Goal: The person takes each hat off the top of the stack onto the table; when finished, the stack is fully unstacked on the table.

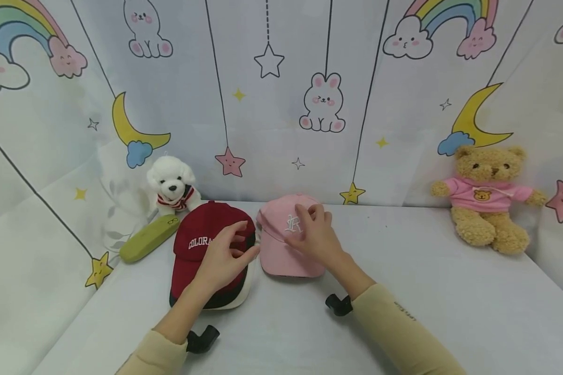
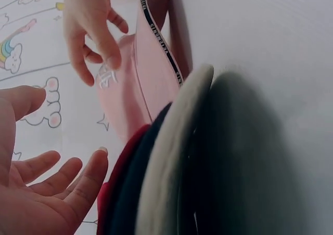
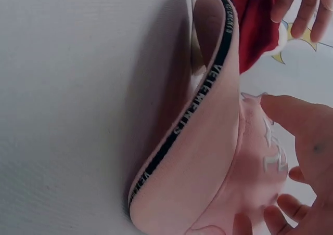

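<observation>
A red baseball cap [image 1: 187, 265] with white lettering lies on top of a dark cap and a cream cap [image 2: 166, 157], their brims stacked toward me. My left hand [image 1: 221, 260] hovers over the stack's right side, fingers loosely bent and holding nothing. Right of the stack sits a pink cap [image 1: 288, 263] with a white embroidered letter on its crown. In the right wrist view its brim has a black edge band [image 3: 179, 126] with white print. My right hand [image 1: 320, 237] is at the pink crown, thumb and fingers spread apart and not closed on it.
A white plush dog [image 1: 171, 179] and a green glasses case [image 1: 149, 239] stand behind and left of the caps. At the back right sits a teddy bear [image 1: 488, 198] in a pink sweater. A patterned cloth backdrop [image 1: 281, 114] rises behind the white table [image 1: 403, 260].
</observation>
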A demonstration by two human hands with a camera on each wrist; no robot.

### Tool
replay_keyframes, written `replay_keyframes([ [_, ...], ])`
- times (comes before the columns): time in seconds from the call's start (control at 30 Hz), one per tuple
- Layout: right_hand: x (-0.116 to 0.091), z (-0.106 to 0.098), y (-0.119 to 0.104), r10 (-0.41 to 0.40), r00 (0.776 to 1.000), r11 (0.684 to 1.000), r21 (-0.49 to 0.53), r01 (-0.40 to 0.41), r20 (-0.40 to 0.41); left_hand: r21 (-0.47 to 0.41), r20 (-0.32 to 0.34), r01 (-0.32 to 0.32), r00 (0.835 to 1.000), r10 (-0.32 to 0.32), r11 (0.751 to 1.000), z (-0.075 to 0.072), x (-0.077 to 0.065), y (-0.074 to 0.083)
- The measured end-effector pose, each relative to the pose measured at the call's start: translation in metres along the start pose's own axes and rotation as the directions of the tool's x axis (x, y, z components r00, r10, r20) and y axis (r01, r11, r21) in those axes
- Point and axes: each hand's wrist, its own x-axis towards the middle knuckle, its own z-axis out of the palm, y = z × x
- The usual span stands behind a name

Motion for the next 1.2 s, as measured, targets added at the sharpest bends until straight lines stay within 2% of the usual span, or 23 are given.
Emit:
replay_keyframes([
  [0.2, 0.000, 0.007, 0.000, 0.017, 1.000, 0.999, -0.033, -0.017, 0.003, -0.004, -0.010, -0.019, 1.000, 0.019, 1.000, -0.006, -0.004, -0.001],
  [0.47, 0.001, 0.014, 0.003, 0.001, 1.000, 0.999, -0.053, -0.002, -0.013, -0.002, -0.033, -0.049, 0.998, 0.049, 0.999, -0.010, -0.009, -0.004],
  [1.2, 0.010, 0.020, 0.009, 0.024, 1.000, 0.997, -0.067, -0.025, -0.017, 0.040, -0.063, -0.086, 0.994, 0.089, 0.995, -0.019, -0.019, -0.006],
])
